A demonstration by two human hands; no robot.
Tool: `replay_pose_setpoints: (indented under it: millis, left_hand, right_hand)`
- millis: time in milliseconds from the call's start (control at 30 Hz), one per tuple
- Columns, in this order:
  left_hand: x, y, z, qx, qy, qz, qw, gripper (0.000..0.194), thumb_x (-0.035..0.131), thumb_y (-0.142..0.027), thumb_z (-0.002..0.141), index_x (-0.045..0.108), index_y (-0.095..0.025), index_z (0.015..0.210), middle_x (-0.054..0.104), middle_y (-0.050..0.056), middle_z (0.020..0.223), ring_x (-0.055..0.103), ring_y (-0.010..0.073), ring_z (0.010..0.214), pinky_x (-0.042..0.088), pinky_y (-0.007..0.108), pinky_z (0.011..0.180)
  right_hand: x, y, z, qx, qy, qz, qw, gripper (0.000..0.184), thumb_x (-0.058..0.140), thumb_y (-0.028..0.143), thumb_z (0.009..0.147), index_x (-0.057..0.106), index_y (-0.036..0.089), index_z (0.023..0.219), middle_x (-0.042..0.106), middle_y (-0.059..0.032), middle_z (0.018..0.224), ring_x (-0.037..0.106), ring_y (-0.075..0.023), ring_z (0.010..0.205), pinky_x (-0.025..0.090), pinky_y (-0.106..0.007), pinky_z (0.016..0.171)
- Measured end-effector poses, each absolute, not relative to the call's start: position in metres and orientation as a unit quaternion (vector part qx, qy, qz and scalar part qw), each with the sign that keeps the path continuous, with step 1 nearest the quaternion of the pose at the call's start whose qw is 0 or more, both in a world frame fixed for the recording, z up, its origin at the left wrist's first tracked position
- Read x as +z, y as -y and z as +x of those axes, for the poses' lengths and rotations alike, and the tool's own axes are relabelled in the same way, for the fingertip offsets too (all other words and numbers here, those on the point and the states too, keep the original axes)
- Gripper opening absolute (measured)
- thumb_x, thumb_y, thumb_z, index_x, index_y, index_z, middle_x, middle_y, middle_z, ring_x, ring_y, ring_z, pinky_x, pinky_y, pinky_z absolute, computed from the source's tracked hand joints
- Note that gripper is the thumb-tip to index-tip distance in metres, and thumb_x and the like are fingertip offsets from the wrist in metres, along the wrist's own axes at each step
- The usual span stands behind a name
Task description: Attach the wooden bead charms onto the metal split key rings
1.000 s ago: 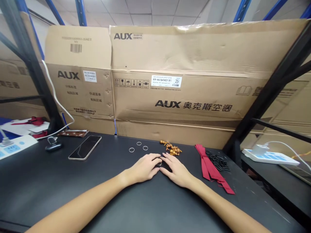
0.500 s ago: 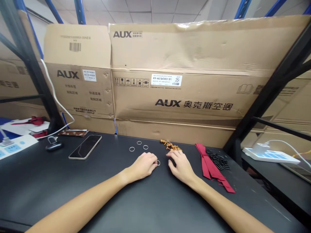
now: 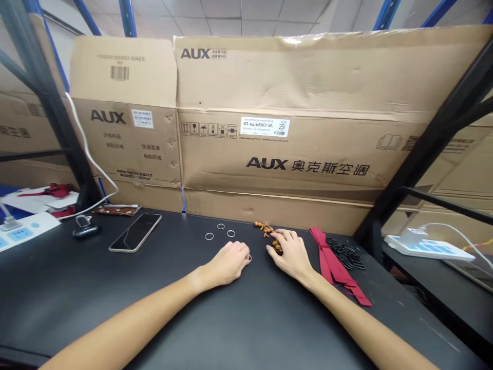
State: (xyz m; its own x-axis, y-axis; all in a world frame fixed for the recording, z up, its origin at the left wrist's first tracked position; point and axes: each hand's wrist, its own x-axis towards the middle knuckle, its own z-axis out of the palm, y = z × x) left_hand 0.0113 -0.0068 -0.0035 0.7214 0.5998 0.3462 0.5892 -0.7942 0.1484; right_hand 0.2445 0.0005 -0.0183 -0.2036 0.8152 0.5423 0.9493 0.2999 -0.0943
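Observation:
My left hand [image 3: 228, 263] rests on the black table [image 3: 154, 308] with curled fingers pinching a small metal ring [image 3: 250, 258] at its fingertips. My right hand [image 3: 291, 252] lies farther back, its fingers closed over a pile of small orange-brown beads [image 3: 268, 231]. Three more metal rings [image 3: 220, 232] lie loose on the table just behind my left hand.
A phone [image 3: 135, 232] lies at the left, with a black clip [image 3: 84, 229] and a white power strip [image 3: 21, 232] beyond it. Red ribbons [image 3: 334, 262] and black rings [image 3: 346, 254] lie at the right. Large cardboard boxes [image 3: 292, 133] close off the back; a black rack post [image 3: 419, 149] slants at right.
My right hand has left my left hand and moved back and right onto the bead pile. My left hand has stayed in place with the ring.

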Motion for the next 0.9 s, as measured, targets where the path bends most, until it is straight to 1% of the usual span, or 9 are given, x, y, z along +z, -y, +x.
replay_pose_setpoints:
  millis: [100,200,300,367,467,567,667,733,900]
  left_hand:
    - [-0.005,0.006,0.012,0.195,-0.318,0.928,0.014,0.015,0.041,-0.021,0.095,0.054,-0.017,0.089,0.061,0.006,0.093,0.056,0.0201,0.088,0.043,0.032,0.081]
    - [-0.005,0.006,0.012,0.195,-0.318,0.928,0.014,0.015,0.041,-0.021,0.095,0.054,-0.017,0.089,0.061,0.006,0.093,0.056,0.0198,0.088,0.043,0.032,0.082]
    - [-0.004,0.007,0.012,0.193,-0.32,0.927,0.011,0.014,0.042,-0.021,0.095,0.054,-0.017,0.089,0.061,0.006,0.093,0.056,0.0197,0.088,0.043,0.032,0.081]
    - [-0.003,0.007,0.012,0.191,-0.318,0.929,0.009,0.013,0.043,-0.02,0.095,0.053,-0.017,0.089,0.061,0.005,0.093,0.056,0.0195,0.087,0.043,0.032,0.081]
    - [-0.003,0.007,0.012,0.19,-0.316,0.93,0.005,0.011,0.044,-0.02,0.094,0.053,-0.017,0.088,0.061,0.005,0.093,0.056,0.0197,0.088,0.042,0.032,0.081]
    - [-0.003,0.007,0.012,0.189,-0.316,0.93,0.004,0.013,0.043,-0.021,0.095,0.053,-0.017,0.089,0.061,0.006,0.093,0.056,0.0199,0.088,0.042,0.032,0.081]
    - [-0.003,0.007,0.011,0.19,-0.315,0.93,0.001,0.013,0.042,-0.021,0.095,0.053,-0.017,0.088,0.061,0.006,0.092,0.056,0.0197,0.087,0.042,0.031,0.081]
    - [-0.004,0.007,0.012,0.191,-0.313,0.93,-0.003,0.013,0.043,-0.02,0.095,0.052,-0.017,0.088,0.061,0.006,0.092,0.056,0.0195,0.086,0.042,0.031,0.08]
    - [-0.005,0.006,0.013,0.195,-0.309,0.931,-0.004,0.01,0.044,-0.02,0.095,0.052,-0.017,0.089,0.06,0.006,0.091,0.056,0.0194,0.086,0.041,0.03,0.08]
  right_hand:
    - [-0.022,-0.015,0.25,-0.082,0.789,-0.563,0.229,0.063,0.048,0.06,0.084,0.047,0.022,0.135,0.041,-0.0086,0.145,0.032,-0.032,0.134,0.031,-0.049,0.105]
    - [-0.027,-0.025,0.255,-0.036,0.804,-0.564,0.185,0.067,0.042,0.064,0.087,0.046,0.019,0.137,0.036,-0.009,0.149,0.029,-0.0311,0.137,0.029,-0.048,0.109]
    - [-0.03,-0.027,0.259,-0.037,0.805,-0.563,0.184,0.055,0.037,0.054,0.092,0.053,0.016,0.129,0.038,-0.01,0.148,0.033,-0.0294,0.136,0.031,-0.046,0.11]
    - [-0.03,-0.027,0.263,-0.047,0.806,-0.559,0.19,0.044,0.036,0.04,0.095,0.056,0.014,0.124,0.043,-0.0113,0.144,0.037,-0.0277,0.134,0.033,-0.045,0.109]
    - [-0.029,-0.025,0.268,-0.059,0.805,-0.554,0.204,0.037,0.037,0.018,0.088,0.058,0.012,0.119,0.051,-0.0129,0.137,0.044,-0.0253,0.128,0.036,-0.043,0.108]
    - [-0.029,-0.026,0.272,-0.066,0.801,-0.552,0.222,0.043,0.037,0.006,0.08,0.057,0.013,0.117,0.057,-0.0117,0.13,0.05,-0.023,0.123,0.039,-0.04,0.105]
    - [-0.031,-0.028,0.272,-0.076,0.789,-0.562,0.237,0.048,0.036,0.003,0.076,0.057,0.013,0.118,0.058,-0.0113,0.128,0.052,-0.0227,0.121,0.042,-0.038,0.102]
    - [-0.032,-0.031,0.271,-0.088,0.782,-0.569,0.24,0.048,0.037,0.005,0.078,0.055,0.013,0.123,0.058,-0.0115,0.129,0.05,-0.0242,0.123,0.042,-0.04,0.103]
    - [-0.034,-0.035,0.266,-0.108,0.81,-0.54,0.201,0.048,0.038,0.017,0.087,0.049,0.019,0.134,0.048,-0.006,0.141,0.035,-0.0268,0.135,0.031,-0.049,0.11]
